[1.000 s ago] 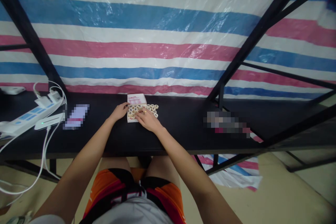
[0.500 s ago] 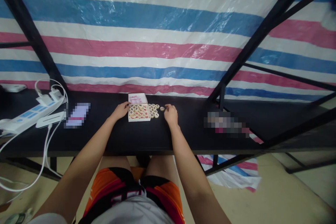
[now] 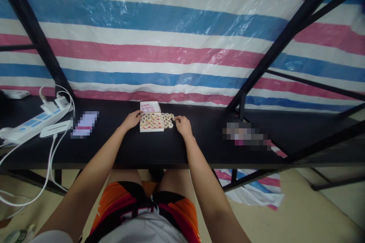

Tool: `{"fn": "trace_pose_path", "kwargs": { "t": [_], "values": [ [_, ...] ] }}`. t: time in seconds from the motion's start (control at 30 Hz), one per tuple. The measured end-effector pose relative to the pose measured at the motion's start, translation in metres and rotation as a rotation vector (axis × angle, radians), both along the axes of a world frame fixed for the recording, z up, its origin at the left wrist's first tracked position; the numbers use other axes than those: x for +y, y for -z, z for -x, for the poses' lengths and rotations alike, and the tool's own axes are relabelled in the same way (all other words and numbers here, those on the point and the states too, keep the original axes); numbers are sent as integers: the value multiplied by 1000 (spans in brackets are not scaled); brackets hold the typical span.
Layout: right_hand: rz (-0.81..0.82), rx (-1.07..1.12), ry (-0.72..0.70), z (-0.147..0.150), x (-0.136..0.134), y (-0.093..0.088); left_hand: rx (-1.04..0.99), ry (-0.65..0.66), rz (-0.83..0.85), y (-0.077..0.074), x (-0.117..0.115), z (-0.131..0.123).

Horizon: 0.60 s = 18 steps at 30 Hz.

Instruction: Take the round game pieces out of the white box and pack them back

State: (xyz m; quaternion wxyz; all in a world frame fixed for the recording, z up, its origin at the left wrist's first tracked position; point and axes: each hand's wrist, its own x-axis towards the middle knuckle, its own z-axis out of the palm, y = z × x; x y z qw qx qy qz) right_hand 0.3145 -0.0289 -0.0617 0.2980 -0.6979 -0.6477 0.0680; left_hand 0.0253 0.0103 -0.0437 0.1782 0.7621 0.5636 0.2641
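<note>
A small white box (image 3: 151, 129) filled with round wooden chess pieces sits on the black table (image 3: 142, 148). Its lid (image 3: 149, 106) lies just behind it. Several loose pieces (image 3: 168, 117) lie right of the box. My left hand (image 3: 131, 120) rests against the box's left side, fingers curled on its edge. My right hand (image 3: 182, 125) is on the table right of the loose pieces, its fingertips pinched on a piece at the cluster's right edge.
A white power strip (image 3: 25, 127) with plugs and cables lies at the left, beside a white device (image 3: 54, 130) and a blurred card (image 3: 84, 124). Another blurred item (image 3: 246, 136) lies to the right. Black frame bars (image 3: 273, 51) cross above; a striped tarp (image 3: 159, 45) hangs behind.
My right hand left the box, swung out to the right of the loose pieces, then drew back a little left to the cluster's edge. My left hand stayed on the box.
</note>
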Motion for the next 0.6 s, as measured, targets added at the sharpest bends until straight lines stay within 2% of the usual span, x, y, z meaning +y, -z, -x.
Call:
{"fn": "trace_pose_path", "kwargs": {
  "t": [0.6],
  "values": [
    [-2,28,-107,3,0,-1,-15,7,-7,4,2,1]
  ]
}}
